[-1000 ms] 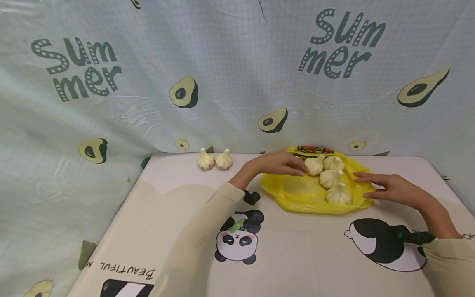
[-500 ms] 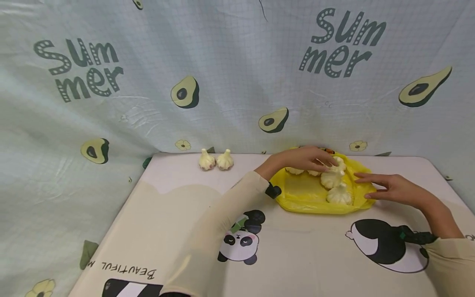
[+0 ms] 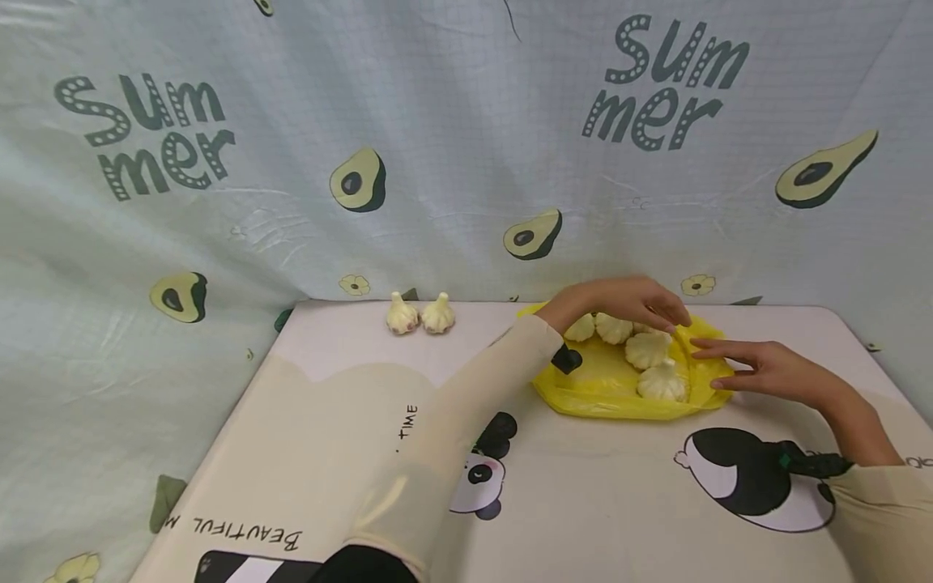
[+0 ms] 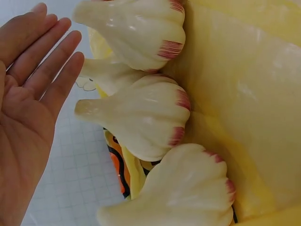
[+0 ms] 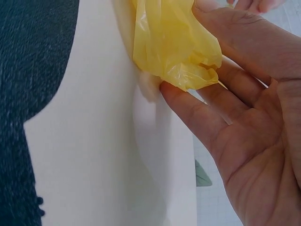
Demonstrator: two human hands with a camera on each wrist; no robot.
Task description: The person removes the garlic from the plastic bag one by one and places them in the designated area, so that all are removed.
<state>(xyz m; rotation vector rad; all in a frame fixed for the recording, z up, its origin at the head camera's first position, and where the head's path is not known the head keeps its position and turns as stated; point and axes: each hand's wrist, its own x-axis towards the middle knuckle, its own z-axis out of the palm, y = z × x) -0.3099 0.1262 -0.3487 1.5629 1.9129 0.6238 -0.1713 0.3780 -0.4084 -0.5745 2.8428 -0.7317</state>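
A yellow plastic bag (image 3: 605, 405) lies spread on the table with several garlic bulbs (image 3: 662, 380) on it; they are pale with reddish root ends in the left wrist view. My left hand (image 3: 641, 301) is over the bag's far right part, fingers extended and holding nothing. In the left wrist view that hand (image 4: 35, 94) is beside the stems of the garlic bulbs (image 4: 141, 115). My right hand (image 3: 773, 368) touches the bag's right edge with fairly straight, spread fingers; in the right wrist view, a crumpled edge of the bag (image 5: 176, 47) lies between thumb and fingers.
Two more garlic bulbs (image 3: 438, 314) stand side by side at the table's back left. The table cover (image 3: 583, 494) has printed panda figures. A hanging cloth (image 3: 437, 121) with avocado prints rises behind the table's back edge.
My left hand has moved right across the bag, uncovering a garlic bulb at the bag's left that it had just put down. The right hand has stayed at the bag's right edge.
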